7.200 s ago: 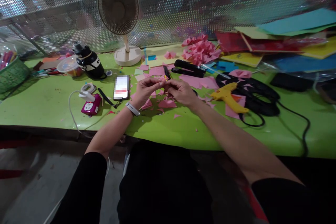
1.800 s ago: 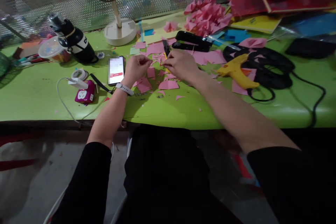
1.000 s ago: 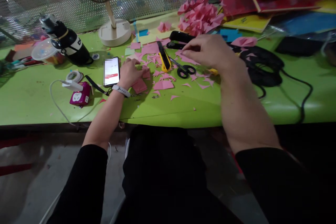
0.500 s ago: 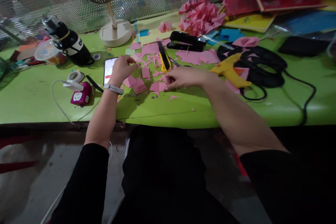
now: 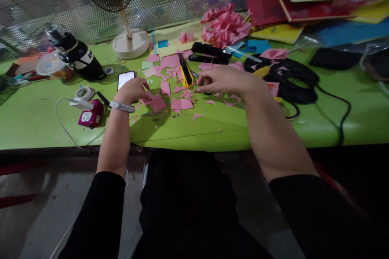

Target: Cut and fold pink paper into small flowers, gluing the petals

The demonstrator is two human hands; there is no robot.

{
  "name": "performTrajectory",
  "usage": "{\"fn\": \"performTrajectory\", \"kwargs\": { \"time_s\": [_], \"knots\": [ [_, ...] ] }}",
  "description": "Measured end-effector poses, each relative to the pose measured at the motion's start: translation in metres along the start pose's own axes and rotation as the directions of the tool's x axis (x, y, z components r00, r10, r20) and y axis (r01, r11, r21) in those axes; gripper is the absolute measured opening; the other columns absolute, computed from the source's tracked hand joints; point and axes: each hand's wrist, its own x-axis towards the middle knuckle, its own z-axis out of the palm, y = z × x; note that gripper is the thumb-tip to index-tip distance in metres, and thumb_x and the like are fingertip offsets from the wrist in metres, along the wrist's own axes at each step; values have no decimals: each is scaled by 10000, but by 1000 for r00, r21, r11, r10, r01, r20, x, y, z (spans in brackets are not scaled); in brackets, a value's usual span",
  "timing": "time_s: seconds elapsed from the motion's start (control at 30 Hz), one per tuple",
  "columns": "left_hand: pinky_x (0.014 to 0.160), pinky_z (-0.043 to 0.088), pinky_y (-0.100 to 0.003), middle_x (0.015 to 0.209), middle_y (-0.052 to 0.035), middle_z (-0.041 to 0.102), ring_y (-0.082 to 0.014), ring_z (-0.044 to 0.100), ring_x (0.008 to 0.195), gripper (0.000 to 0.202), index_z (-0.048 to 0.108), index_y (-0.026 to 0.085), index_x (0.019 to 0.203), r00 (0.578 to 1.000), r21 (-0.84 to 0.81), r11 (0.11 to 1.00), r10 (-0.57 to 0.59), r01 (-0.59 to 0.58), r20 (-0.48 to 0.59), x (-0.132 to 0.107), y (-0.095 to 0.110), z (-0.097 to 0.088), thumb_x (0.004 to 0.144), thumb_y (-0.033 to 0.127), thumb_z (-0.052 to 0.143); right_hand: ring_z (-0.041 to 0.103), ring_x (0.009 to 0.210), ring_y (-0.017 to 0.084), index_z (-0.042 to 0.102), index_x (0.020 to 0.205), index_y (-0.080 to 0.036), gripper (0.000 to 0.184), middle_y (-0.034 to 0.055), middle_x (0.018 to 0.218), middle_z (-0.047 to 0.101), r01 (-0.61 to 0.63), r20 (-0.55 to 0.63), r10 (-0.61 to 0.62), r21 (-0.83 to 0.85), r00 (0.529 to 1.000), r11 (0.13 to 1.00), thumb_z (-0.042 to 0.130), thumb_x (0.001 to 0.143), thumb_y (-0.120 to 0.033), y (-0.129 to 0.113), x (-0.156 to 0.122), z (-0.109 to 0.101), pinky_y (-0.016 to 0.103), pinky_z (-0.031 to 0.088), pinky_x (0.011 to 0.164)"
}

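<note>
My left hand (image 5: 135, 90), with a pale watch on its wrist, reaches over pink paper squares (image 5: 157, 103); its fingers are apart and the tips meet the paper's left edge. Beside it lies a lit phone (image 5: 125, 77), partly covered by the hand. My right hand (image 5: 214, 81) hovers low over the scraps, fingers bent and thumb apart, with no held thing visible. Dark parts, perhaps scissors handles, show beneath it, mostly hidden. Just left of it lies a yellow-black utility knife (image 5: 186, 71). A creased pink rectangle (image 5: 182, 104) and small pink offcuts lie between my hands.
Behind are a black stapler (image 5: 209, 52), a pile of folded pink paper pieces (image 5: 226, 24) and a fan (image 5: 130, 42). A black bottle (image 5: 80, 54) and purple plug adapter (image 5: 91, 115) stand left. At right lies a yellow glue gun (image 5: 261, 72), partly hidden by my arm, near black cable (image 5: 342, 109).
My right hand has lifted off the creased pink rectangle and moved up and right, uncovering offcuts. My left hand has come down onto the pink squares. The view has shifted slightly.
</note>
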Motion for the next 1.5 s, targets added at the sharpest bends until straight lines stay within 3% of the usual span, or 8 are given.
{"fn": "performTrajectory", "kwargs": {
  "time_s": [0.33,0.53,0.7,0.9,1.1,1.37,1.43,1.5],
  "knots": [
    [690,449,-278,988,-67,729,-218,659,890,372,737,178,1027,995,74,993,97,-95,-16,0,3,2,670,269,789,668,733,222,742,1105,-222,393,91,981,741,-21,-21,22,35,1000,999,745,833,-506,-1,-1,-2,366,497,622],
    [606,450,-254,770,-10,704,-161,646,691,369,724,193,1002,990,-104,988,121,-113,76,-1,3,0,638,188,779,658,748,229,754,986,-223,381,88,892,728,67,-68,-61,83,996,994,805,767,-531,10,4,2,372,476,648],
    [588,472,-238,713,0,673,-131,635,636,340,715,186,975,984,-390,904,168,-175,-52,-10,-2,-10,660,217,840,656,737,232,747,939,-213,331,77,859,725,159,-159,-155,13,975,987,751,812,-518,7,3,4,366,461,645],
    [635,531,-207,862,-36,716,-114,694,731,413,680,165,1132,962,-740,619,216,-265,-165,-16,17,-5,756,246,831,678,907,254,694,1198,-252,337,86,1081,733,497,-467,-425,36,775,867,664,912,-428,-18,5,24,414,542,782],
    [629,538,-171,943,-60,746,-133,738,836,468,657,161,1186,931,-907,385,363,-172,-22,-2,33,24,762,237,839,651,1028,278,680,1156,-290,260,81,1165,687,647,-511,-608,-125,608,752,659,898,-260,-29,13,43,457,578,823],
    [964,578,-332,1091,-121,732,-178,742,977,541,628,135,1266,882,-961,200,464,-192,-79,5,37,36,760,125,820,663,1001,246,742,1006,-282,140,59,1025,697,747,-611,-650,-138,453,650,633,917,-273,-25,16,46,452,559,865],
    [975,577,-350,1109,-136,738,-193,747,980,557,626,137,1286,885,-951,218,455,-217,-98,5,37,36,764,137,818,666,983,240,755,987,-295,139,59,1023,704,759,-619,-640,-105,455,642,635,917,-285,-26,15,45,448,553,863],
    [950,588,-338,1090,-130,751,-197,753,963,568,634,155,1299,893,-944,237,438,-230,-107,6,35,36,762,148,818,662,1008,253,764,950,-325,128,54,1036,706,718,-602,-593,-48,534,695,646,907,-296,-28,12,43,461,543,886]
  ]
}}
